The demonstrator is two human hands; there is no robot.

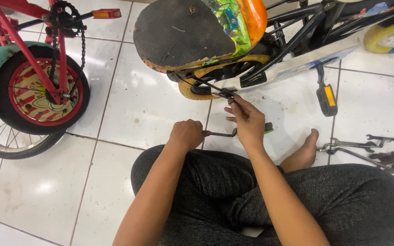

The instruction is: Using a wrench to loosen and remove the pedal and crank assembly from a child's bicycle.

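Hands work low under an upturned bike: left hand [187, 133] is clenched on a wrench [220, 134] handle, right hand [248, 122] fingers pinch a thin stay [213, 86] by the rear wheel [192, 89]. Nothing looks detached yet; spare wrenches [370, 148] lie on the floor at far right.

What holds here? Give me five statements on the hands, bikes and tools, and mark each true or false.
1. The left hand grips a thin metal tool. True.
2. The right hand rests flat on the floor tiles. False: it is raised, fingers on a dark rod under the worn bike seat.
3. Spanners lie beside the bare foot. True.
4. The red bike has no chain. False: a chain hangs from its sprocket.
5. The pedal has a green reflector. False: it is orange.
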